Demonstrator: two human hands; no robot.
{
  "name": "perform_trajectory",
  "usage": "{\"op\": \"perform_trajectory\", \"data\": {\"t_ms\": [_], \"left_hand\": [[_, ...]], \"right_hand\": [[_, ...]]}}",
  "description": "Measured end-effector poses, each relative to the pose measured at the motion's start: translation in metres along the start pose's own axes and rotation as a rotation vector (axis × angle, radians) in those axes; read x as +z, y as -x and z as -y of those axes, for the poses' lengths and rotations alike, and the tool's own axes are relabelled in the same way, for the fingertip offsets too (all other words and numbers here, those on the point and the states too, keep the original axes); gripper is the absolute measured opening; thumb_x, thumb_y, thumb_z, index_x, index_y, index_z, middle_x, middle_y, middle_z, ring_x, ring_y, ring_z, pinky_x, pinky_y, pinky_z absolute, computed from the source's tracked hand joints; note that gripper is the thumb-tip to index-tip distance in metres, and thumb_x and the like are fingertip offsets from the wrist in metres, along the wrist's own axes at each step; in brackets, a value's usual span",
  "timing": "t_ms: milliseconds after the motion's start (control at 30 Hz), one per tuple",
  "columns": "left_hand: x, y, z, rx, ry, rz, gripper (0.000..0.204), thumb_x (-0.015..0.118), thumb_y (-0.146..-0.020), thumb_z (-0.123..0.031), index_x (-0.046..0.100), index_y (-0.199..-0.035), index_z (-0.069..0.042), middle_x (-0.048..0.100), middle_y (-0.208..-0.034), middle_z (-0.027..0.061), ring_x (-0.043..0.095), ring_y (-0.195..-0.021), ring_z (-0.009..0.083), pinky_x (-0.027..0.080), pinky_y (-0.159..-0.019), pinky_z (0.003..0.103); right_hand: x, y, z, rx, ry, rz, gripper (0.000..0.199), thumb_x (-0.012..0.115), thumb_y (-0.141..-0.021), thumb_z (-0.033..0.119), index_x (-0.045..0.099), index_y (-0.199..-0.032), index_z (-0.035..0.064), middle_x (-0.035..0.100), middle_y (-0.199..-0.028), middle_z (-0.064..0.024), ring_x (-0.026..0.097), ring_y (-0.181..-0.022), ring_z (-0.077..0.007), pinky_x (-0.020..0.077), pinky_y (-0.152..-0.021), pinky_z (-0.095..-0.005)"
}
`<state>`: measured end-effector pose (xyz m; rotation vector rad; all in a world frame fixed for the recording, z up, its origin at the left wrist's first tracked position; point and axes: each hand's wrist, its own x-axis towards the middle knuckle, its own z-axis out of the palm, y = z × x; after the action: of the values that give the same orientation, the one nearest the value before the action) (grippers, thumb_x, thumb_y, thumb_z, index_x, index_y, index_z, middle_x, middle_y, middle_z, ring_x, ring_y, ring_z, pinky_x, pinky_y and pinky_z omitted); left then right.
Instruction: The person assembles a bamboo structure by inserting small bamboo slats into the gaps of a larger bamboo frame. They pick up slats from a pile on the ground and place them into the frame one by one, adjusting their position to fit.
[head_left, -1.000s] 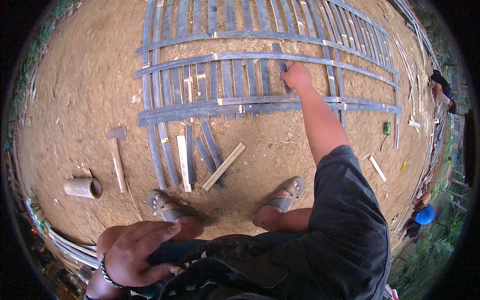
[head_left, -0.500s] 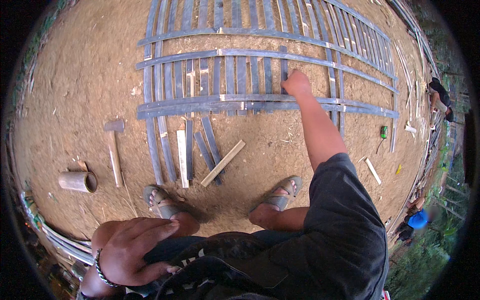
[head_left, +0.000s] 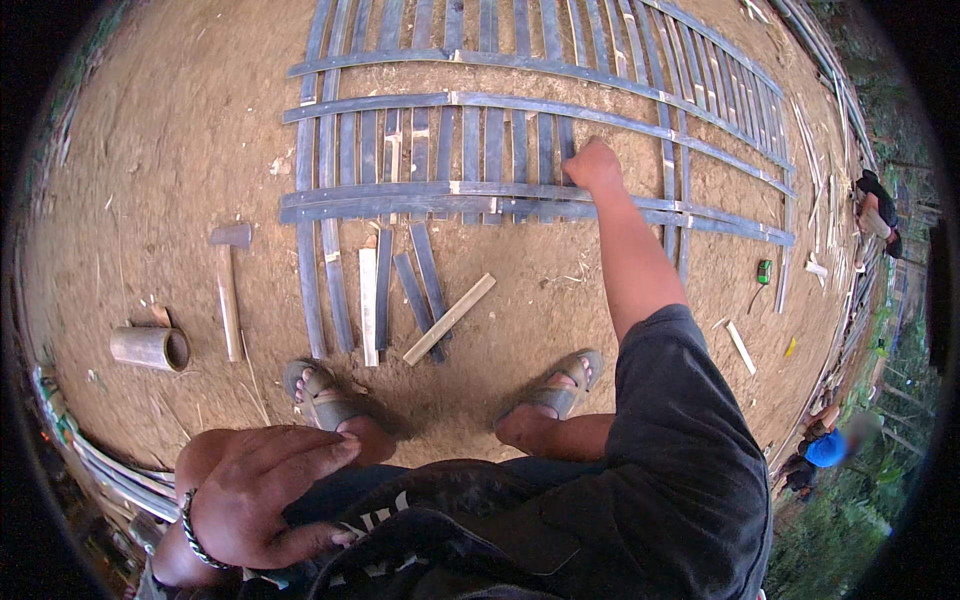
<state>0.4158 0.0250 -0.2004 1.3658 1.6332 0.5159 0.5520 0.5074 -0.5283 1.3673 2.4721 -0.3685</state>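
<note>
My right hand (head_left: 594, 166), arm stretched forward, is closed on a dark grey bamboo slat (head_left: 566, 135) at the right end of a row of short slats. This slat lies crosswise between two long strips of a bamboo lattice (head_left: 500, 102) on the ground; its lower part is partly hidden by my hand. My left hand (head_left: 265, 490), with a braided bracelet at the wrist, rests on my left knee, fingers stretched out and holding nothing. Nearer my feet lie several loose dark slats (head_left: 428, 270) and a pale slat (head_left: 450, 320) set slantwise over them.
A hatchet (head_left: 230, 290) with a wooden handle and a bamboo tube section (head_left: 145, 347) lie at the left. On the right are a small green-and-black tool (head_left: 764, 271) and a pale offcut (head_left: 741, 348). Two other people, one in blue (head_left: 825, 449), are at the right rim.
The slat in my right hand has slid toward me; its upper end no longer sticks out past the crosswise strip. My left hand stays on the knee. The view has shifted slightly.
</note>
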Motion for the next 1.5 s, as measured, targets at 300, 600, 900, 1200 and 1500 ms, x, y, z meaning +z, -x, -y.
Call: {"op": "perform_trajectory", "data": {"t_ms": [300, 600, 900, 1200, 1500], "left_hand": [[-0.002, 0.009, 0.001, -0.039, 0.008, 0.008, 0.067, 0.08, -0.076, -0.033, 0.058, -0.13, 0.001, 0.065, -0.119, 0.0203, 0.066, -0.104, 0.0378, 0.053, -0.089, 0.045], [0.009, 0.019, 0.012, 0.005, 0.003, -0.112, 0.07, 0.077, -0.072, -0.045, 0.061, -0.128, -0.006, 0.068, -0.117, 0.0151, 0.068, -0.104, 0.0349, 0.053, -0.081, 0.043], [0.009, 0.014, 0.013, 0.074, 0.025, -0.081, 0.068, 0.076, -0.077, -0.046, 0.061, -0.129, -0.005, 0.067, -0.119, 0.0158, 0.068, -0.105, 0.036, 0.055, -0.079, 0.042], [0.001, 0.016, 0.003, 0.021, 0.054, 0.013, 0.068, 0.079, -0.076, -0.035, 0.058, -0.129, 0.002, 0.063, -0.124, 0.0211, 0.064, -0.109, 0.0394, 0.052, -0.093, 0.046], [0.003, 0.011, -0.005, -0.041, 0.047, 0.028, 0.072, 0.081, -0.074, -0.037, 0.057, -0.131, 0.002, 0.063, -0.121, 0.0215, 0.064, -0.108, 0.04, 0.052, -0.091, 0.045]], "right_hand": [[0.001, -0.001, 0.003, 0.033, 0.017, 0.013, 0.062, 0.074, -0.074, 0.032, 0.057, -0.119, -0.0062, 0.066, -0.114, -0.0271, 0.064, -0.111, -0.039, 0.0512, -0.096, -0.0429], [-0.003, 0.053, 0.044, -0.243, -0.087, -0.157, 0.047, 0.071, -0.082, 0.03, 0.061, -0.121, 0.0064, 0.066, -0.119, -0.02, 0.065, -0.106, -0.0377, 0.053, -0.09, -0.0459], [0.096, 0.207, 0.186, -0.905, -0.031, 0.599, 0.038, 0.059, -0.088, 0.01, 0.061, -0.125, 0.0125, 0.057, -0.129, -0.0112, 0.059, -0.115, -0.0306, 0.0502, -0.096, -0.0461], [0.123, 0.228, 0.203, -1.329, 0.066, 0.246, 0.026, 0.053, -0.092, 0.025, 0.062, -0.108, 0.0066, 0.062, -0.107, -0.012, 0.059, -0.105, -0.0326, 0.0466, -0.087, -0.0471], [0.129, 0.231, 0.231, -1.009, -0.057, 0.57, 0.035, 0.038, -0.101, 0.03, 0.065, -0.109, 0.0093, 0.067, -0.089, -0.02, 0.068, -0.09, -0.0355, 0.0515, -0.082, -0.054]]}}
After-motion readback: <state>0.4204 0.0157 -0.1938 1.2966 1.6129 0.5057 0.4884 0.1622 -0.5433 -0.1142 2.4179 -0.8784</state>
